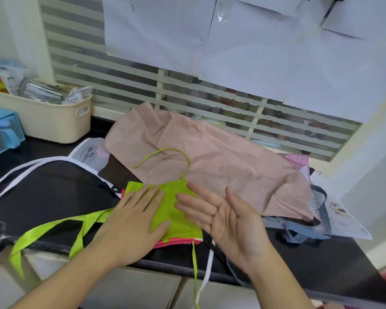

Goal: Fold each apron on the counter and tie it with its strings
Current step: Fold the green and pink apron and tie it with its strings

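Black counter (299, 259), left hand (134, 221) flat on green apron (176, 210), right hand (227, 217) open

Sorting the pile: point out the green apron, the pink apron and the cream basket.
green apron (178, 192): head view, folded top face.
pink apron (221, 157): head view, crumpled middle.
cream basket (51, 121): head view, front wall.

Cream basket (54, 123) beside blue box (2, 132); papers (254, 41) on window.

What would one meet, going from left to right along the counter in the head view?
Blue box → cream basket → black apron → left hand on the green apron → right hand → pink apron → printed apron.
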The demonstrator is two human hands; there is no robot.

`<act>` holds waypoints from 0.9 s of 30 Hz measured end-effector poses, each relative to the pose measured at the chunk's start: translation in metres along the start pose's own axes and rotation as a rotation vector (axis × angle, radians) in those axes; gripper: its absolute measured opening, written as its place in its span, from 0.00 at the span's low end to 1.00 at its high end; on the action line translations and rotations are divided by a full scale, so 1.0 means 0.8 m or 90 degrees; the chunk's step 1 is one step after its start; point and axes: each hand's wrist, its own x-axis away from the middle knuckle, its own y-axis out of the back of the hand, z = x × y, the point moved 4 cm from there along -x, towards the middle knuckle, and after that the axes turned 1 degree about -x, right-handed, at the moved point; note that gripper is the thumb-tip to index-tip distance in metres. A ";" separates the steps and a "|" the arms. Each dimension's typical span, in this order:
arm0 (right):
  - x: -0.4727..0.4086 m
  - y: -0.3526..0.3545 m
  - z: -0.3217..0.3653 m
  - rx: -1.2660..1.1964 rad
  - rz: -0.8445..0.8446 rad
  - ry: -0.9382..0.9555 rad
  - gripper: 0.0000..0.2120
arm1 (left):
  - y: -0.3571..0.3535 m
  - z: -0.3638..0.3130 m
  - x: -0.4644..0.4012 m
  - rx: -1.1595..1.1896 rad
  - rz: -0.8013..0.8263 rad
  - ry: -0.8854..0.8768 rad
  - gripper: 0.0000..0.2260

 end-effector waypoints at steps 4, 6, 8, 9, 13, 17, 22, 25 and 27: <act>0.002 -0.009 -0.005 0.081 -0.116 0.046 0.29 | 0.006 -0.003 0.001 -0.002 0.006 0.003 0.38; 0.001 -0.013 -0.009 0.107 -0.115 0.053 0.22 | 0.008 -0.003 0.001 -0.007 0.017 0.007 0.37; 0.002 -0.014 -0.007 0.151 -0.097 0.075 0.22 | 0.008 -0.004 0.001 -0.008 0.031 0.007 0.36; 0.000 -0.014 -0.009 0.177 -0.081 0.083 0.28 | 0.010 -0.003 0.002 -0.003 0.028 0.008 0.36; -0.002 -0.001 -0.012 0.464 -0.221 0.099 0.35 | 0.008 -0.003 0.002 0.004 0.029 0.008 0.36; -0.009 -0.005 -0.023 0.844 -0.355 -0.025 0.12 | 0.007 -0.004 0.001 -0.001 0.039 0.015 0.39; -0.023 -0.013 -0.028 0.856 -0.319 -0.063 0.09 | 0.006 -0.001 0.002 0.029 0.046 0.030 0.52; -0.024 -0.018 -0.025 0.807 -0.298 -0.033 0.07 | 0.007 -0.002 0.002 0.040 0.054 0.034 0.55; -0.019 -0.020 -0.026 0.770 -0.284 -0.039 0.07 | 0.008 -0.002 0.001 0.052 0.057 0.037 0.57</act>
